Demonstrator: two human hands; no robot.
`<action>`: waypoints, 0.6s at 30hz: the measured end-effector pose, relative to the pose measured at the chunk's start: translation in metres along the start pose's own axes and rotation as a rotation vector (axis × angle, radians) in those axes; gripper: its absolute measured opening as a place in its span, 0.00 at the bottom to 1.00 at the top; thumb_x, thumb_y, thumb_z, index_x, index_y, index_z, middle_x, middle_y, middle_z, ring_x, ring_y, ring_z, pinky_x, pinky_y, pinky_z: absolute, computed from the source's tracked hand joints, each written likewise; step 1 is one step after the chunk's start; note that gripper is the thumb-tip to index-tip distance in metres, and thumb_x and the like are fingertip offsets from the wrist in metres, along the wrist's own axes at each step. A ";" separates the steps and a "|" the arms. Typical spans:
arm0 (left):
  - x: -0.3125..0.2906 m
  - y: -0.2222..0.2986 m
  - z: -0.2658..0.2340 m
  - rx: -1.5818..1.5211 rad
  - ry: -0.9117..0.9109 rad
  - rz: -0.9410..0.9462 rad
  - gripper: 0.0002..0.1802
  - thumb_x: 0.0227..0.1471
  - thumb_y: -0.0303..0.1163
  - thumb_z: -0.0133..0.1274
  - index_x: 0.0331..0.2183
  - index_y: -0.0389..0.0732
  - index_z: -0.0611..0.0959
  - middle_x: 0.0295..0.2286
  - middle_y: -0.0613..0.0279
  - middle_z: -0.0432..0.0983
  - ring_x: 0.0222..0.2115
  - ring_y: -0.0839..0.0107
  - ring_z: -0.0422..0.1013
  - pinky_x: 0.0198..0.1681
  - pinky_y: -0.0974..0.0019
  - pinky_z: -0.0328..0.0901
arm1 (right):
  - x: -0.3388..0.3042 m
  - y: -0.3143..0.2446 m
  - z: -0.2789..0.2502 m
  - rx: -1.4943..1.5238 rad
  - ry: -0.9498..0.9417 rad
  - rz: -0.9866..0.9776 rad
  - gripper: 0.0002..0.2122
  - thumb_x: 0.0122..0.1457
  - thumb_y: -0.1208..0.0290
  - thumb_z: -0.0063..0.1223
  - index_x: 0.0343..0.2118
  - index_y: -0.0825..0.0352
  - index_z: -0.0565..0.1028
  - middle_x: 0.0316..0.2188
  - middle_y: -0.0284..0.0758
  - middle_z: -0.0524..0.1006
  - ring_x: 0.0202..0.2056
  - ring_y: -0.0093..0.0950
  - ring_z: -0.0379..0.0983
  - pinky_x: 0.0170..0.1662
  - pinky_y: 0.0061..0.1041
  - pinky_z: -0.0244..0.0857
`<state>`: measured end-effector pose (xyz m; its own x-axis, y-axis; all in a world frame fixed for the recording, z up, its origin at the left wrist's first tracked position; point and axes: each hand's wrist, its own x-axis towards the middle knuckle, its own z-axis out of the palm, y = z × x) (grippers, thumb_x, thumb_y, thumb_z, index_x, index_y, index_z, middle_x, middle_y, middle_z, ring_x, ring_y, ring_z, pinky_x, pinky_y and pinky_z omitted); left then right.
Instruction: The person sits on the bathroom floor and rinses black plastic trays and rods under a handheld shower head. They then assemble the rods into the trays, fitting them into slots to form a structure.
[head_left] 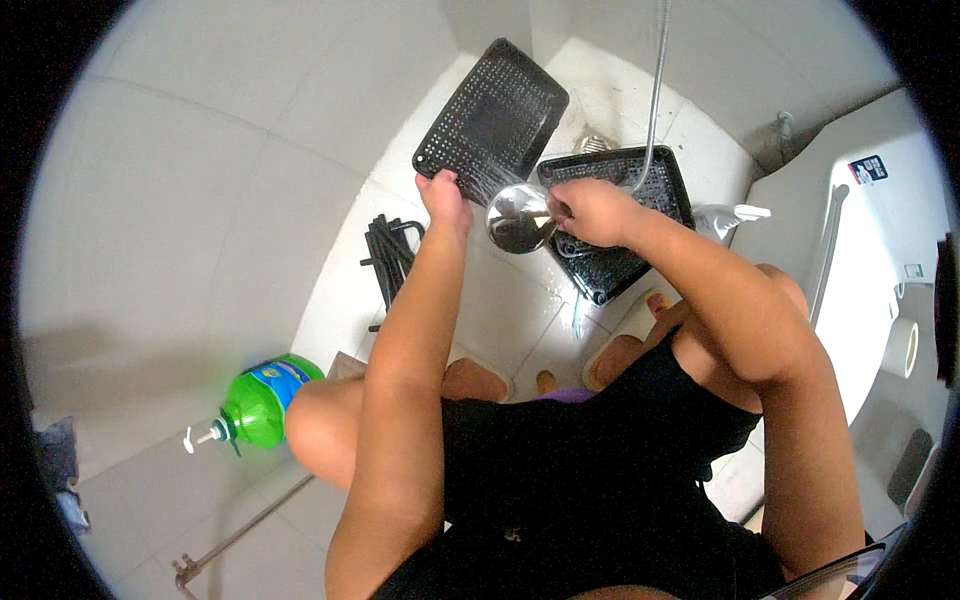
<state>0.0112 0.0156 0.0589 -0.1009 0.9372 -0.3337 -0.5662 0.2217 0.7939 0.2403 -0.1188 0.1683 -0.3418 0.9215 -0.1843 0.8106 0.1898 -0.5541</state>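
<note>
My left hand (pixel 446 200) grips the near corner of a black perforated plastic tray (pixel 492 108), holding it tilted up off the floor. In my right hand (pixel 598 212) is a round chrome shower head (pixel 518 218), its hose rising toward the top of the view. Water sprays from it onto the lower part of the tray. Beneath and behind my right hand a second black tray (pixel 668 178) lies on the tiles, wet, partly covered by the hand and shower head. Dark bar-like parts (pixel 388 255) lie on the floor left of my left forearm.
A floor drain (pixel 596 144) sits beyond the second tray. A clear spray bottle with a white nozzle (pixel 716 220) stands at right, beside a white fixture (pixel 830 220). A large green pump bottle (pixel 262 403) is at my left knee. Tiled walls (pixel 230 150) close in on the left.
</note>
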 end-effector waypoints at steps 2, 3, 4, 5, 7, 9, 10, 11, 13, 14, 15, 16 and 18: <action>-0.002 0.005 0.000 0.027 0.001 0.002 0.27 0.48 0.16 0.42 0.51 0.43 0.67 0.46 0.58 0.72 0.45 0.61 0.72 0.49 0.53 0.71 | 0.001 0.000 0.001 -0.028 0.010 0.010 0.07 0.55 0.68 0.58 0.35 0.61 0.77 0.33 0.44 0.80 0.39 0.48 0.78 0.42 0.47 0.72; -0.003 0.007 0.000 0.021 -0.004 0.005 0.27 0.48 0.16 0.42 0.52 0.43 0.67 0.46 0.59 0.72 0.45 0.61 0.72 0.49 0.53 0.71 | 0.001 0.000 0.001 -0.043 0.017 0.016 0.06 0.55 0.68 0.57 0.35 0.61 0.77 0.33 0.44 0.81 0.39 0.48 0.78 0.42 0.47 0.72; -0.005 0.009 0.001 0.014 -0.008 0.007 0.27 0.48 0.16 0.42 0.52 0.44 0.67 0.46 0.59 0.72 0.45 0.61 0.72 0.49 0.53 0.71 | 0.002 0.002 0.002 -0.060 0.042 0.039 0.06 0.55 0.68 0.56 0.35 0.61 0.77 0.33 0.44 0.81 0.39 0.48 0.79 0.42 0.47 0.72; -0.005 0.010 -0.001 0.008 -0.013 0.013 0.28 0.48 0.16 0.42 0.52 0.44 0.67 0.46 0.60 0.72 0.45 0.61 0.72 0.50 0.52 0.71 | 0.003 0.003 0.001 -0.079 0.070 0.058 0.06 0.55 0.69 0.56 0.35 0.61 0.78 0.34 0.44 0.81 0.39 0.48 0.79 0.42 0.47 0.72; -0.001 0.013 -0.003 -0.041 -0.022 0.008 0.28 0.50 0.17 0.42 0.53 0.46 0.69 0.47 0.60 0.73 0.47 0.60 0.73 0.51 0.52 0.71 | 0.007 0.008 -0.002 -0.116 0.130 0.124 0.06 0.55 0.69 0.55 0.35 0.61 0.78 0.34 0.44 0.82 0.39 0.48 0.79 0.42 0.47 0.72; 0.000 0.014 0.001 -0.081 -0.014 -0.016 0.26 0.52 0.17 0.43 0.53 0.46 0.69 0.47 0.60 0.74 0.47 0.59 0.73 0.51 0.51 0.71 | 0.009 0.016 -0.003 -0.154 0.188 0.228 0.06 0.55 0.70 0.55 0.35 0.61 0.78 0.34 0.44 0.82 0.39 0.47 0.79 0.42 0.47 0.73; -0.002 0.012 0.003 -0.093 0.029 -0.073 0.21 0.60 0.22 0.45 0.54 0.46 0.71 0.48 0.59 0.75 0.48 0.58 0.74 0.52 0.52 0.71 | 0.008 0.021 -0.003 -0.179 0.226 0.246 0.06 0.54 0.71 0.57 0.35 0.62 0.78 0.34 0.44 0.81 0.39 0.47 0.79 0.42 0.46 0.72; 0.001 0.011 0.000 -0.116 0.005 -0.082 0.19 0.62 0.24 0.45 0.54 0.46 0.71 0.48 0.59 0.76 0.48 0.59 0.74 0.52 0.52 0.71 | 0.008 0.022 -0.004 -0.139 0.205 0.200 0.06 0.54 0.70 0.57 0.35 0.62 0.77 0.34 0.44 0.81 0.39 0.47 0.79 0.42 0.46 0.72; 0.014 0.007 -0.014 -0.161 -0.040 -0.092 0.16 0.66 0.28 0.45 0.54 0.46 0.71 0.48 0.59 0.76 0.48 0.59 0.75 0.52 0.51 0.71 | 0.010 0.022 -0.007 -0.058 0.162 0.098 0.06 0.54 0.70 0.59 0.35 0.63 0.77 0.34 0.44 0.80 0.40 0.46 0.78 0.43 0.46 0.72; 0.018 0.003 -0.017 -0.131 -0.046 -0.096 0.15 0.68 0.32 0.44 0.54 0.45 0.71 0.48 0.59 0.76 0.47 0.59 0.75 0.52 0.49 0.72 | 0.012 0.021 -0.005 -0.072 0.139 0.054 0.07 0.54 0.70 0.60 0.35 0.63 0.76 0.35 0.43 0.80 0.41 0.46 0.77 0.44 0.45 0.71; 0.021 -0.001 -0.020 -0.143 -0.047 -0.121 0.15 0.68 0.32 0.43 0.54 0.45 0.71 0.48 0.58 0.76 0.47 0.59 0.75 0.51 0.48 0.72 | 0.011 0.021 -0.004 -0.052 0.121 0.004 0.07 0.54 0.70 0.60 0.36 0.62 0.76 0.35 0.43 0.79 0.41 0.46 0.77 0.44 0.45 0.71; 0.024 -0.005 -0.023 -0.156 -0.048 -0.145 0.14 0.68 0.32 0.43 0.54 0.45 0.71 0.48 0.58 0.76 0.47 0.59 0.75 0.51 0.47 0.72 | 0.010 0.020 -0.004 -0.032 0.103 -0.045 0.07 0.55 0.70 0.60 0.36 0.62 0.76 0.35 0.43 0.79 0.41 0.46 0.77 0.44 0.44 0.71; 0.033 -0.011 -0.032 -0.141 -0.034 -0.165 0.20 0.70 0.39 0.37 0.53 0.40 0.75 0.51 0.55 0.77 0.51 0.54 0.74 0.59 0.44 0.67 | 0.012 0.013 0.000 -0.023 0.113 -0.144 0.07 0.55 0.70 0.59 0.36 0.62 0.76 0.34 0.42 0.79 0.40 0.46 0.77 0.44 0.44 0.70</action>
<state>-0.0116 0.0354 0.0227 0.0295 0.9004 -0.4340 -0.6821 0.3355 0.6497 0.2468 -0.1053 0.1585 -0.4010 0.9160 -0.0113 0.7679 0.3294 -0.5493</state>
